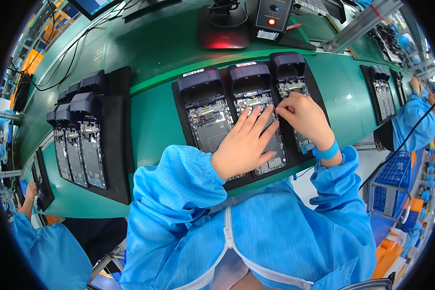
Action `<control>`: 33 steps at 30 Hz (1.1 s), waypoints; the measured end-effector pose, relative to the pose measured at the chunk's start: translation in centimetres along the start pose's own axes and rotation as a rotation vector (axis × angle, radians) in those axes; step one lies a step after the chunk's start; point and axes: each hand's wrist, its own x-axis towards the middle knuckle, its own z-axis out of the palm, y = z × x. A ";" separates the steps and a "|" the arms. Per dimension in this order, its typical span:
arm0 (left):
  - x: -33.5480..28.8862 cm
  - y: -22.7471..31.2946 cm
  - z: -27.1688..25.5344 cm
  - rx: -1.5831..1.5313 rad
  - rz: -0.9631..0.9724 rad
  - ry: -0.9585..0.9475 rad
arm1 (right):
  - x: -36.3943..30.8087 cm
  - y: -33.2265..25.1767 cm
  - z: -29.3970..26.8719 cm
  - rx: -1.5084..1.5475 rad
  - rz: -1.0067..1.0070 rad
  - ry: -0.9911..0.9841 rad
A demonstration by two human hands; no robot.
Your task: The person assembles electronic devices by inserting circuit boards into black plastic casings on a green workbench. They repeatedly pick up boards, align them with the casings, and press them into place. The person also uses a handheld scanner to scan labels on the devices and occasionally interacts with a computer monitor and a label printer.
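Note:
In front of me, three handheld devices with dark raised heads and bare circuit boards lie side by side on a black mat [314,87]. My left hand [246,145] rests flat over the middle device [250,77], its fingers spread across the board and its heel near the left device [209,133]. My right hand [304,115] is closed, thumb and forefinger pinched at the upper right edge of the middle board. Whatever is between those fingertips is too small to make out. Part of the right device [287,63] is hidden under this hand. A blue band [327,151] circles my right wrist.
More such devices [84,130] sit on a black mat at the left. Behind are a black stand with red glow [223,31] and a control box [273,17] with a lit red button. A raised green strip [164,79] crosses the table. Co-workers sit at both sides.

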 end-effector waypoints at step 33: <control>1.8 0.0 -0.1 0.188 -0.015 -0.051 | -2.1 9.5 -2.2 0.327 0.352 0.190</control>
